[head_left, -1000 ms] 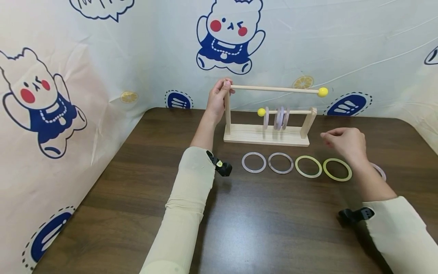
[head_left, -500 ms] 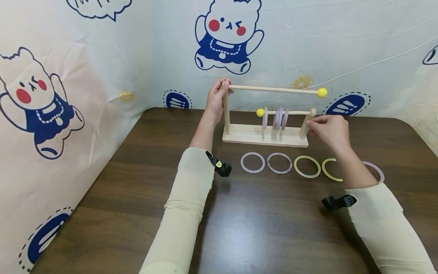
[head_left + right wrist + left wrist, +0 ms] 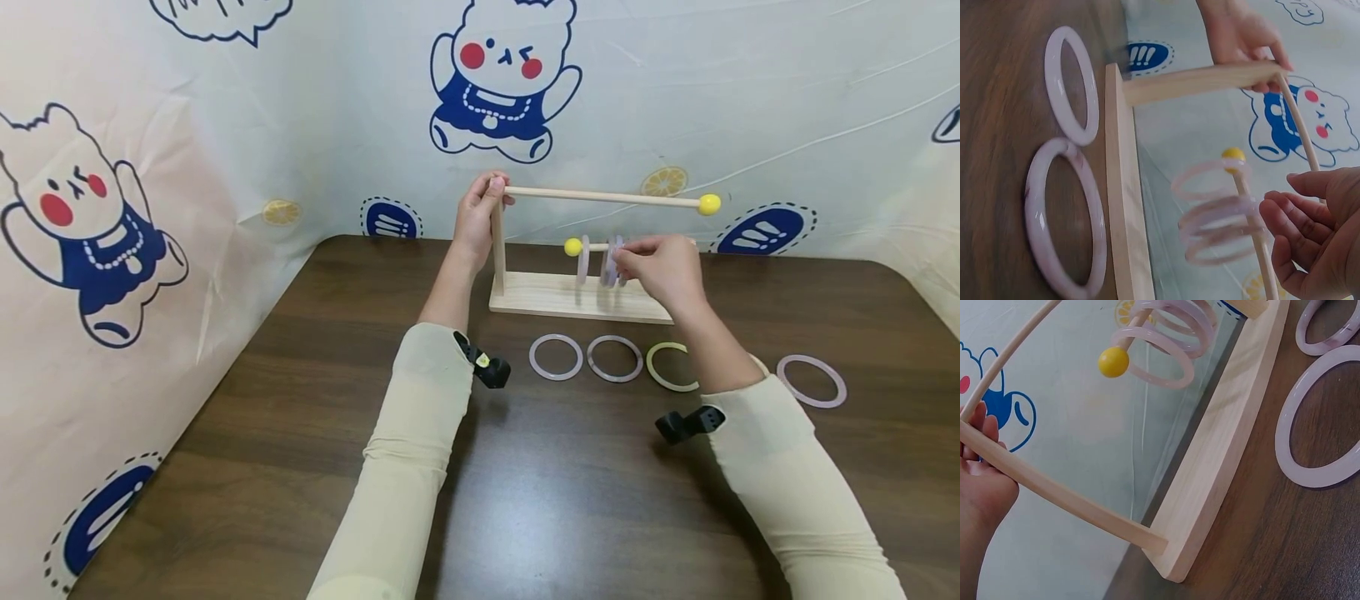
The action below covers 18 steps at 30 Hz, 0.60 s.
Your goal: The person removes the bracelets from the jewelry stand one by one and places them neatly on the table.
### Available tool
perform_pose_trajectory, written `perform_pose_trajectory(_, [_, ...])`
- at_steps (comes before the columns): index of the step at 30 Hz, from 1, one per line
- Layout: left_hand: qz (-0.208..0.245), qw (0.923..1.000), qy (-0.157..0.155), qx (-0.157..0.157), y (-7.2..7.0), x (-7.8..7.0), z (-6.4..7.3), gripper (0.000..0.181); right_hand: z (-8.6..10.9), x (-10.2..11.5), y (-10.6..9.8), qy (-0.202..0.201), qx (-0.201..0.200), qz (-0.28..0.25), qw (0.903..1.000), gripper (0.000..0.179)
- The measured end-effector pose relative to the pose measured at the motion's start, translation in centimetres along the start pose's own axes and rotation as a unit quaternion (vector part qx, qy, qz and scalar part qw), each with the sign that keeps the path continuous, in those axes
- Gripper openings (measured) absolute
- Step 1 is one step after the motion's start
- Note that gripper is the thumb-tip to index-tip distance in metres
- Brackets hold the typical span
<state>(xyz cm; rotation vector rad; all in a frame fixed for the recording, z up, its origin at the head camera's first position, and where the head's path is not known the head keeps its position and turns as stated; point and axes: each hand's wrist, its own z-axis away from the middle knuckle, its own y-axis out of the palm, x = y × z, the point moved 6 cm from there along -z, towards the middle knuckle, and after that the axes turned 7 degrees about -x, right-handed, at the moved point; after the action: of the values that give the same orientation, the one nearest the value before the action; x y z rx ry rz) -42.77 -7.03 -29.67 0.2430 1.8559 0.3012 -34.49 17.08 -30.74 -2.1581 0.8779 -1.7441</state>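
Right hand point(image 3: 663, 271) loose, thumb apart, right by the hung rings point(image 3: 608, 265); whether it touches, I can't tell.
Left hand point(image 3: 476, 218) grips the wooden upright point(image 3: 499, 258); the hung rings circle the lower rod point(image 3: 596, 247), flat rings point(image 3: 616, 380) on the table point(image 3: 555, 475) in front.

Tabletop set-up, room type unclear: dark wood-grain table point(image 3: 570, 483), pale creased cartoon-print cloth point(image 3: 360, 108) behind and at left.

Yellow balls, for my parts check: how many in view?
2: an upper ball at the tip of the top rod, a lower ball at the tip of the lower rod.
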Motion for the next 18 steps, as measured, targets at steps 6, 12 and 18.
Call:
perform_pose_trajectory(6, [0.004,1.0000,0.006,-0.002,0.1,0.1,-0.1,0.012,-0.3,0.6,1.6,-0.013,-0.007,0.001,0.9999,0.027])
perform_pose_trajectory(12, [0.004,1.0000,0.007,0.000,0.0,0.2,-0.2,0.012,-0.3,0.2,3.1,-0.014,-0.014,0.051,0.9985,0.027])
perform_pose_trajectory(18, [0.003,1.0000,0.009,0.002,-0.1,0.1,-0.1,0.012,-0.1,0.0,4.0,-0.024,-0.037,0.081,0.9958,0.027])
